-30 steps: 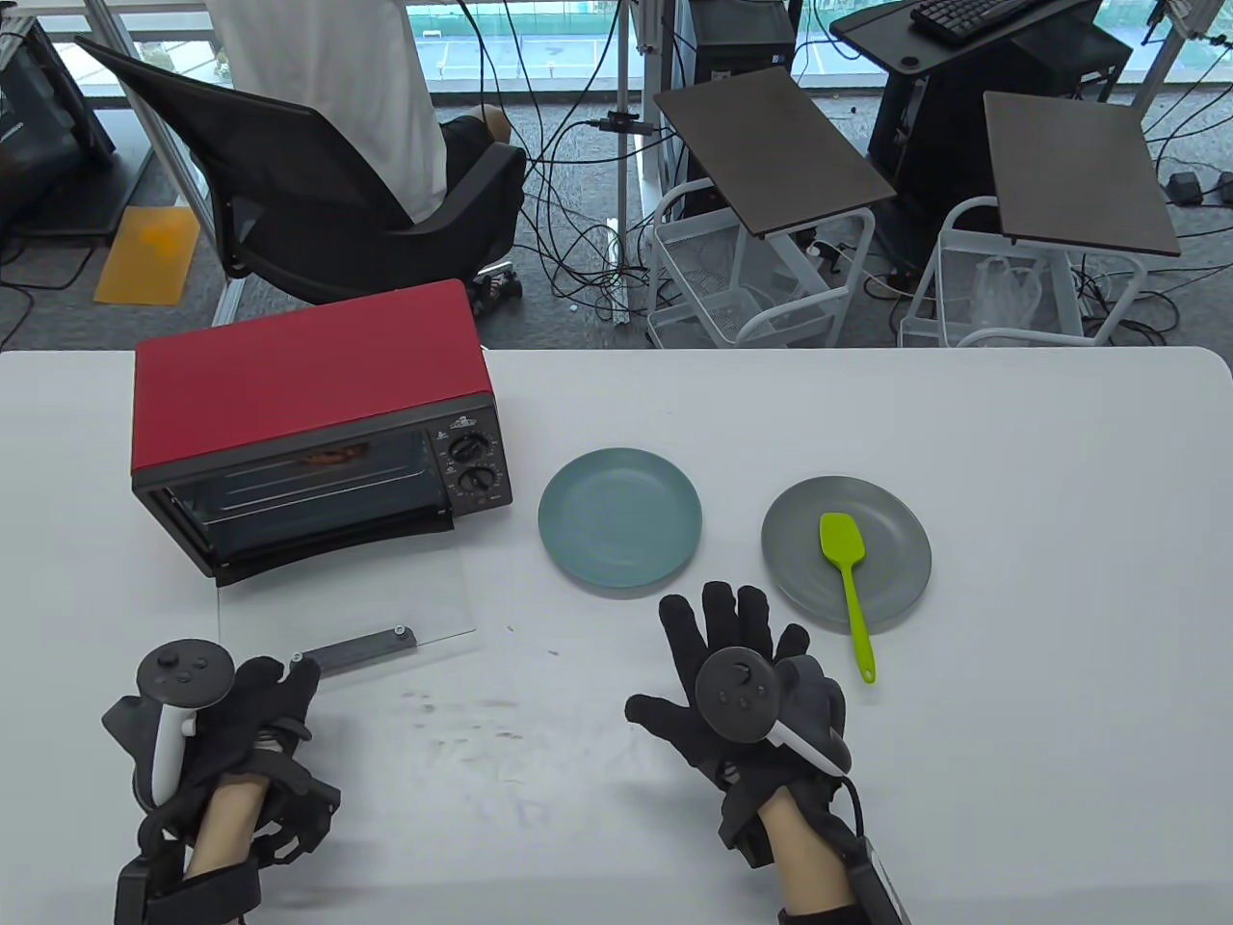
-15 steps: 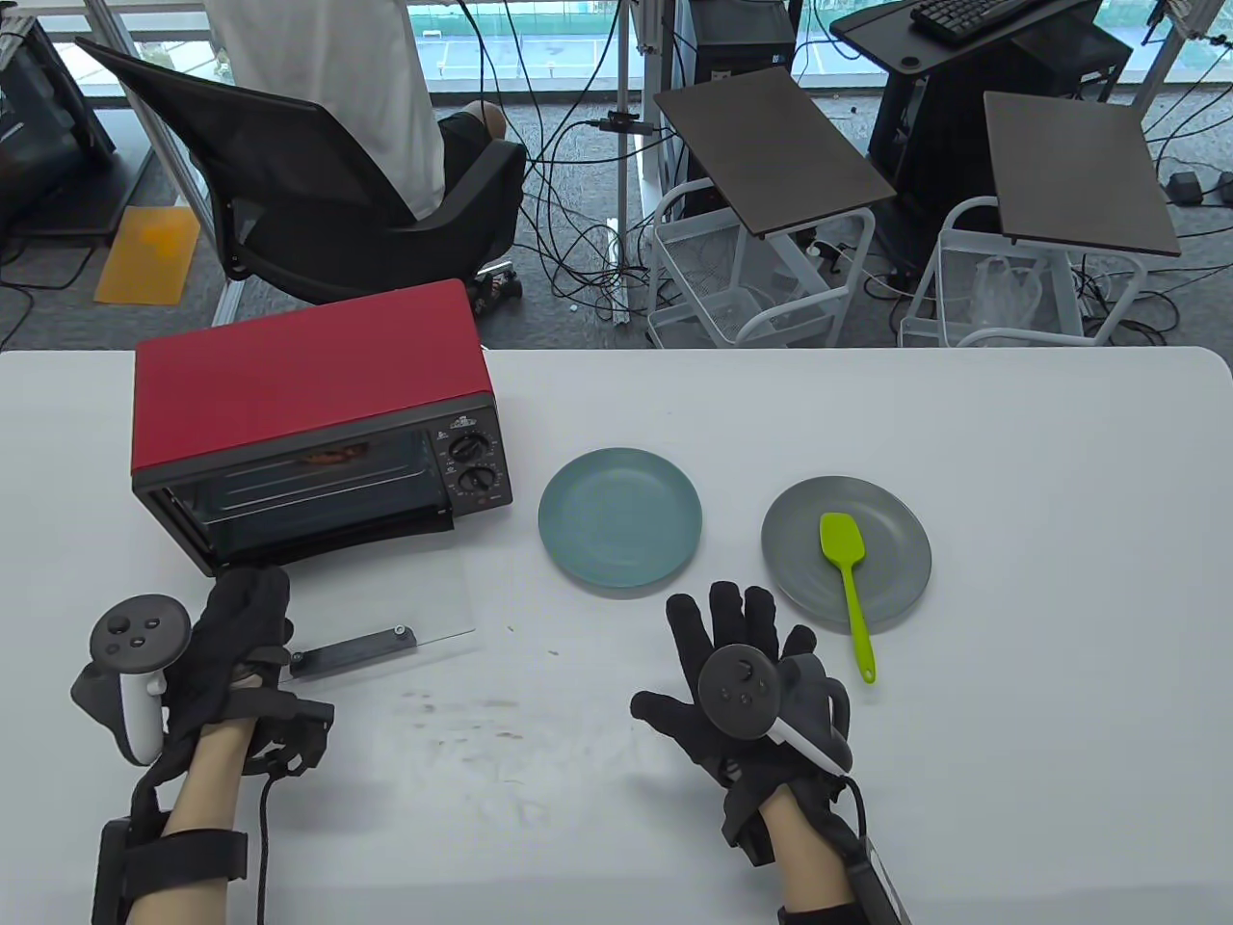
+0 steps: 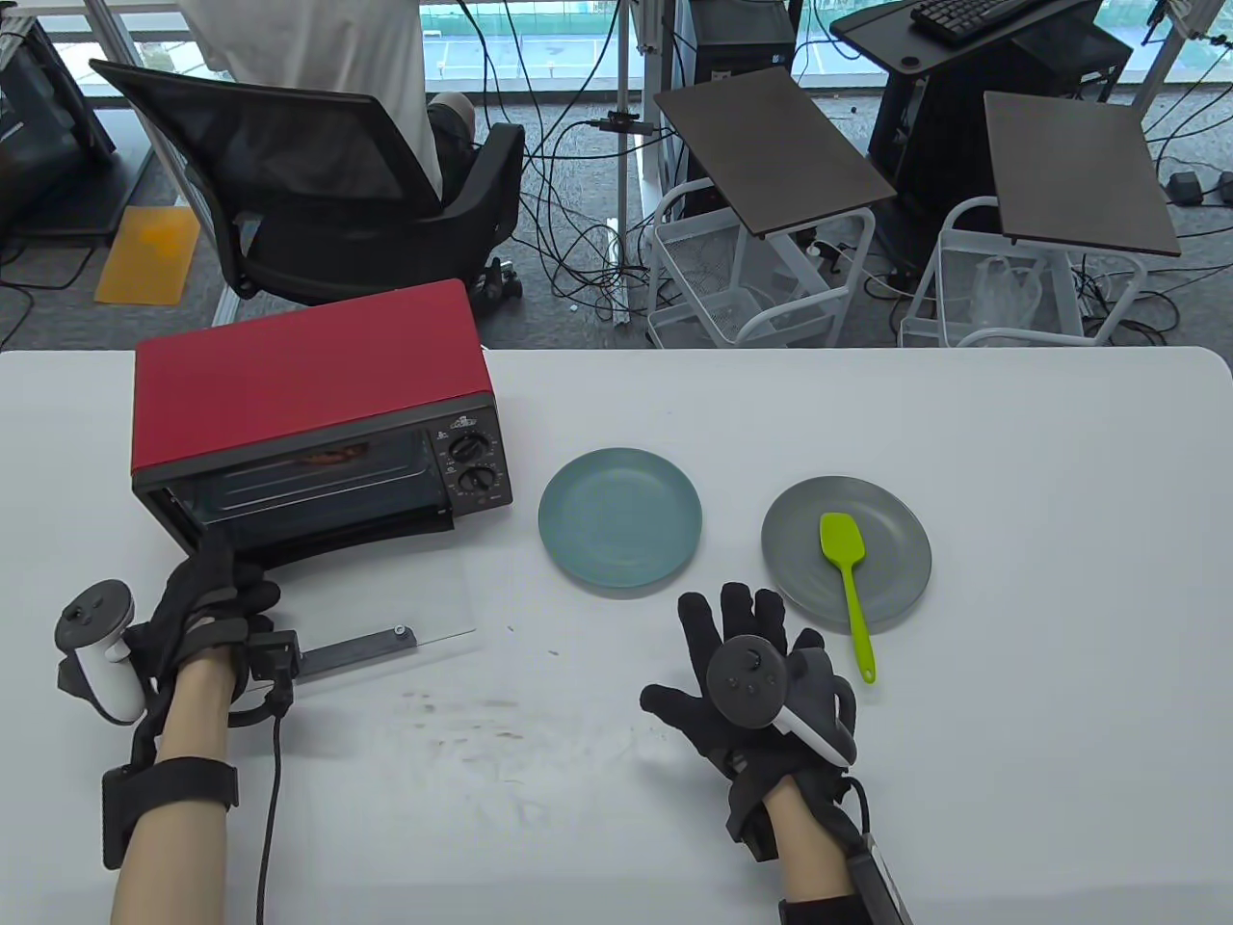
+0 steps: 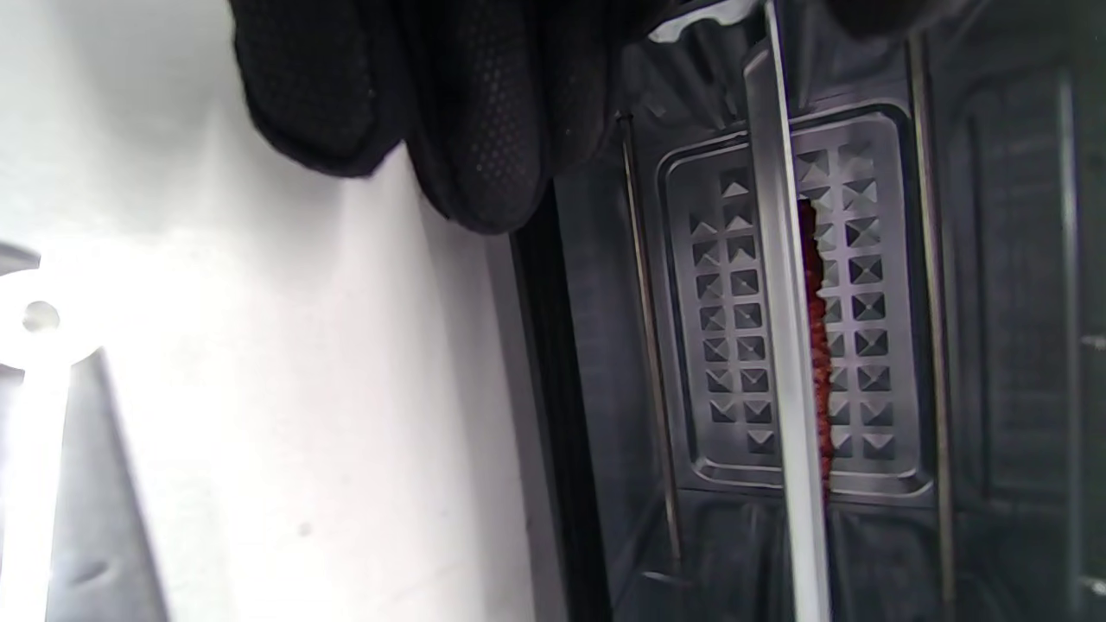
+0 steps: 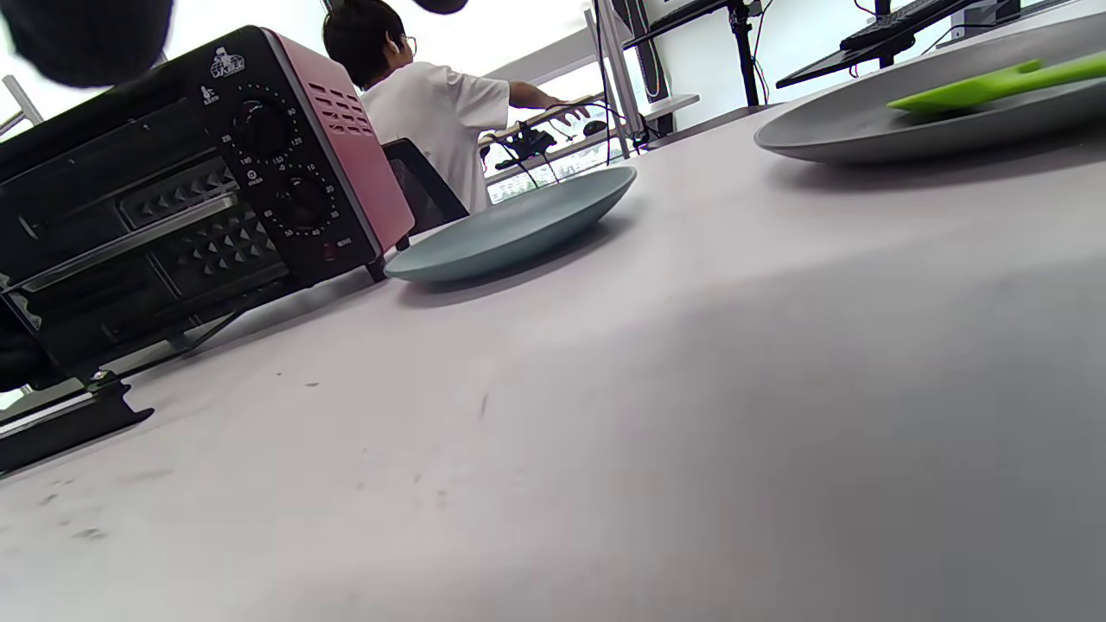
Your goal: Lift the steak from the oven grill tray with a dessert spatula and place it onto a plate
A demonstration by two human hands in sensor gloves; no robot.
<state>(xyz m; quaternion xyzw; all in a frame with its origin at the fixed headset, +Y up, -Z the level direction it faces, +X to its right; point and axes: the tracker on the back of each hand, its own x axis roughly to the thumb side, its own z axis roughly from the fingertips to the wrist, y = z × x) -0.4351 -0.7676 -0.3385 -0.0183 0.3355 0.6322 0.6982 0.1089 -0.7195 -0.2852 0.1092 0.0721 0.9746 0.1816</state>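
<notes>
Two hands work: my left hand reaches the oven mouth, its grip hidden; the steak lies on the tray inside; my right hand lies flat, fingers spread, right of the oven.

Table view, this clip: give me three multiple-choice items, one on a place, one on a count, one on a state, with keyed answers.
1. Where does the green spatula lie?
A. on the grey plate
B. on the blue plate
C. inside the oven

2. How many plates are on the table?
A. one
B. two
C. three

3. How is the oven door?
A. shut
B. half raised
C. folded down open

Answers:
1 A, its blade rests on grey, its handle overhangs the rim.
2 B, blue plate plus grey.
3 C, the glass lies flat on the table.
</notes>
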